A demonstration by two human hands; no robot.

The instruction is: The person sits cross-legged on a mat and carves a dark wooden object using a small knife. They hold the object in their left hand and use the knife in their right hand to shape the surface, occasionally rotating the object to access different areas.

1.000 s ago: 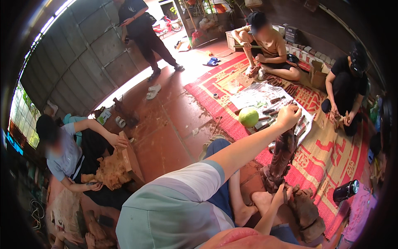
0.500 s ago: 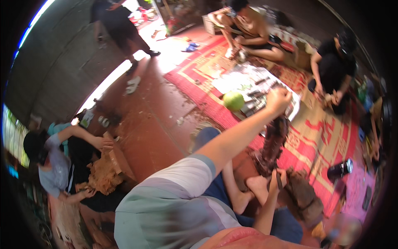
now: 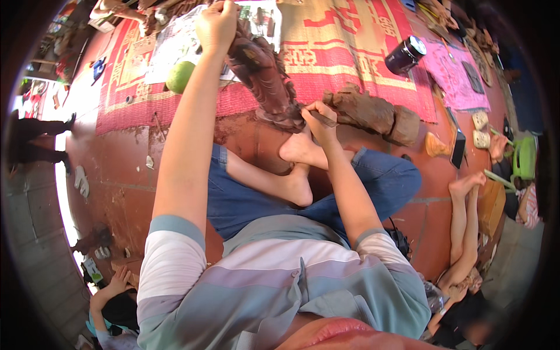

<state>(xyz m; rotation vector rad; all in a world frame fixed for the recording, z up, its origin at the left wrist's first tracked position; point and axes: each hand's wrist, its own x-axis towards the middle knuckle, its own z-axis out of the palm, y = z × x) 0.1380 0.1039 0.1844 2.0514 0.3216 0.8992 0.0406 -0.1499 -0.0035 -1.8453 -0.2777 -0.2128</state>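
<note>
A dark reddish-brown carved wooden figure (image 3: 261,73) leans away from me beyond my crossed legs, its lower end on the tiles near my feet. My left hand (image 3: 217,28) is stretched out beside its far end, over the white paper, with the fingers closed; what they hold, if anything, is hidden. Close to the figure's near end is my right hand (image 3: 319,119), closed around a thin, dark, flat tool (image 3: 328,121). Right of that hand lies a rough brown block of carved wood (image 3: 364,109).
Beneath the far end spreads a red and yellow mat (image 3: 326,58), with a green round fruit (image 3: 180,77) by the paper (image 3: 163,58). A black cylinder (image 3: 405,55) rests right, near a pink cloth (image 3: 452,76) and a phone (image 3: 459,149). Other people sit around the edges.
The view has swung round and tilted down toward my lap, so the whole scene sits differently. My left hand is still outstretched by the figure's far end; my right still grips the dark tool.
</note>
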